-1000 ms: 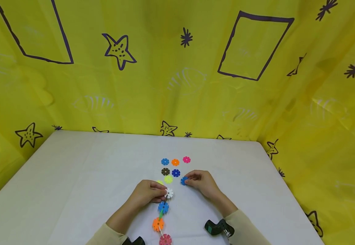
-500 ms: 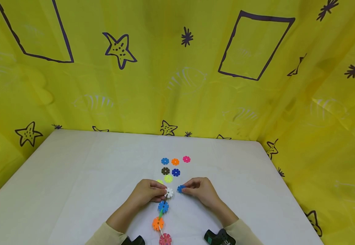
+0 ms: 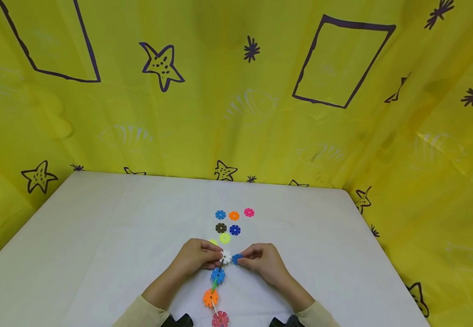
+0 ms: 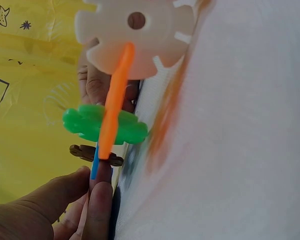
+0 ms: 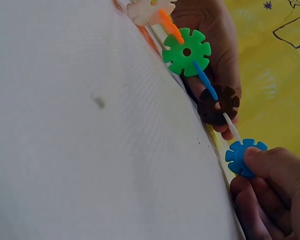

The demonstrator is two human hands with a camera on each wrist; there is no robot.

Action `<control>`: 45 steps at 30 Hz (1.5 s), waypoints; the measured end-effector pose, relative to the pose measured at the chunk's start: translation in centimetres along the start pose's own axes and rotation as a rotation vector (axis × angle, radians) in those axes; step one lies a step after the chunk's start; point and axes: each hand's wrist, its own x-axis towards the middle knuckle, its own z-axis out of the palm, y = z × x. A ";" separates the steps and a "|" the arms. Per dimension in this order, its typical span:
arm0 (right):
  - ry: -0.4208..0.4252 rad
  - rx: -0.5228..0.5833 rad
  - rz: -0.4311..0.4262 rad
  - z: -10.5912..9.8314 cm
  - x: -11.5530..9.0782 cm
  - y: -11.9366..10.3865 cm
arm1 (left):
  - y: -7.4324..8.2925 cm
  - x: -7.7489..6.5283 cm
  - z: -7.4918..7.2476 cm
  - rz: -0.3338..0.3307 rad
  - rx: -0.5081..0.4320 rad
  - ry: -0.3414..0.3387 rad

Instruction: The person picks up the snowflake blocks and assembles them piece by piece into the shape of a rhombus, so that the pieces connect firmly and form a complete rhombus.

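Observation:
Snowflake discs, notched flat plastic discs, are slotted together in a chain. My left hand (image 3: 195, 256) pinches the white disc (image 3: 226, 257) at the chain's far end. Below it hang a blue disc (image 3: 218, 275), an orange disc (image 3: 210, 298) and a pink disc (image 3: 220, 319). My right hand (image 3: 267, 264) pinches a loose-looking blue disc (image 3: 237, 259) right beside the white one. In the right wrist view this blue disc (image 5: 242, 157) meets the edge-on white disc (image 5: 232, 127); whether they interlock I cannot tell. A brown disc (image 5: 218, 105) and a green disc (image 5: 187, 52) show there too.
Several loose discs lie beyond the hands, among them a brown disc (image 3: 221, 228), a dark blue disc (image 3: 234, 230), an orange disc (image 3: 234, 215) and a pink disc (image 3: 249, 212). A yellow curtain (image 3: 204, 113) rises behind the white table (image 3: 110, 218).
My right hand has moved left and nearer to me, bringing the blue disc up to the white disc. The left hand keeps holding the chain in place.

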 end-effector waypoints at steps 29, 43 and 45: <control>0.035 -0.036 -0.080 1.5 -0.2 -0.3 | 0.0 -0.2 0.4 0.016 0.032 0.033; 0.044 -0.049 -0.103 2.1 -0.4 -0.3 | -0.2 0.0 0.4 -0.008 -0.002 0.018; 0.036 -0.046 -0.107 2.0 -0.4 -0.3 | -0.3 0.1 0.2 -0.012 -0.002 -0.002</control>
